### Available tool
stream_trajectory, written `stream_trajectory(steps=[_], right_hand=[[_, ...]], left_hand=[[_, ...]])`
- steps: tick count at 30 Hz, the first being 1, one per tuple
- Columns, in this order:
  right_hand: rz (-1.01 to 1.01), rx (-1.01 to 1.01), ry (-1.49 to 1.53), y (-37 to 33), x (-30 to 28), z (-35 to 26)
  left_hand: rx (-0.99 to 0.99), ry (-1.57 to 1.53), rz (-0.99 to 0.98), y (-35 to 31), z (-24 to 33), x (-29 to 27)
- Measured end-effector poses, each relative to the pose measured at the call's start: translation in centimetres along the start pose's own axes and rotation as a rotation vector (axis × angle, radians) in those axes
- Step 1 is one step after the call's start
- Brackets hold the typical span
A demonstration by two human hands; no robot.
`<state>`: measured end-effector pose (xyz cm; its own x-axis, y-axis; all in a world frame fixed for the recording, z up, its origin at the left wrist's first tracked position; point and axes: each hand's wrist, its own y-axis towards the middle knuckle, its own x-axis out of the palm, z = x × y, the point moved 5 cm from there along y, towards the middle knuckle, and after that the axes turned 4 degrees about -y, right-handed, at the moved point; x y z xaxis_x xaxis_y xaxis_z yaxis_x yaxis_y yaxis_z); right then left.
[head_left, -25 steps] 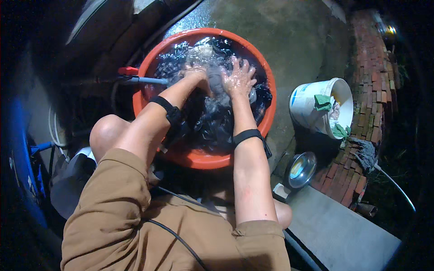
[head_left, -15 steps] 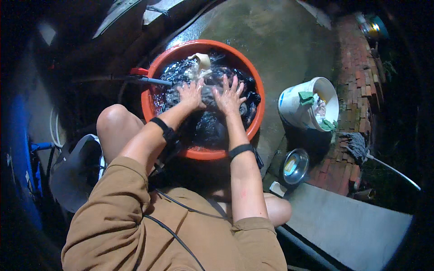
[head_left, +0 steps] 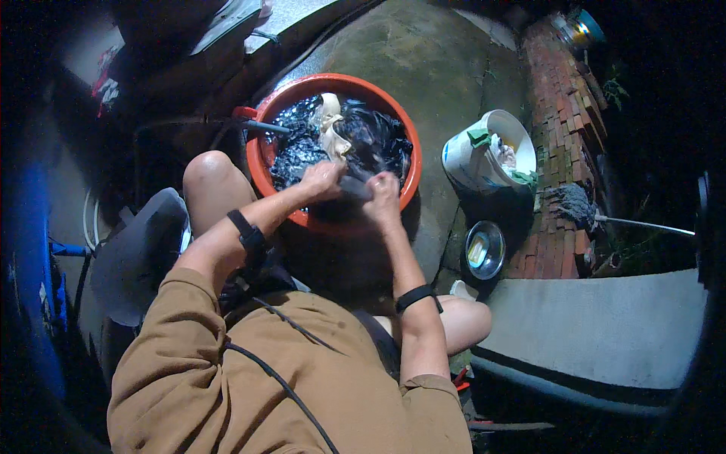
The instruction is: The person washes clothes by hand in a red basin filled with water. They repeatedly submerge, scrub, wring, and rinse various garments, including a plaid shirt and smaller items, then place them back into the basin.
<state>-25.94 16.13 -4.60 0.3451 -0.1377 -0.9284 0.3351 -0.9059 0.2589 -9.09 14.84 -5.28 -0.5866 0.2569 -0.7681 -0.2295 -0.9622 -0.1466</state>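
Observation:
A round orange-red tub [head_left: 414,151] holds water and dark wet cloth [head_left: 299,147]. Over its near side, my left hand [head_left: 324,180] and my right hand [head_left: 383,198] are both closed on a grey piece of wet cloth [head_left: 354,188] stretched between them. Motion blurs the cloth and the right hand a little. A cream cloth [head_left: 330,130] lies across the dark laundry, its lower end close to my left fingers. From the left, a grey pipe [head_left: 266,126] with a red handle [head_left: 245,113] reaches over the tub's rim.
Right of the tub, a white bucket [head_left: 467,157] holds cloths, some of them green. Nearer stands a metal bowl [head_left: 495,250] with a yellowish-white item inside. A mop [head_left: 571,206] rests on the brick strip [head_left: 556,98]. A pale slab [head_left: 597,325] lies at lower right.
My hands were spread open over the grey cloth in the water. Now they are closed on it, lifted and nearer to me. The view has shifted slightly.

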Motion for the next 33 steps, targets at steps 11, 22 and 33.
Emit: stream_trajectory(steps=[11,22,33], right_hand=[[0.246,0.084,0.763,5.5,-11.4,3.5],[-0.032,0.199,-0.007,1.5,2.5,2.9],[-0.445,0.175,-0.276,10.4,11.9,3.8]], left_hand=[[0.587,-0.158,0.223,3.6,13.7,-12.5],[-0.147,0.296,-0.205,2.2,-3.9,0.0],[-0.257,0.329,-0.131,8.7,-8.3,3.8]])
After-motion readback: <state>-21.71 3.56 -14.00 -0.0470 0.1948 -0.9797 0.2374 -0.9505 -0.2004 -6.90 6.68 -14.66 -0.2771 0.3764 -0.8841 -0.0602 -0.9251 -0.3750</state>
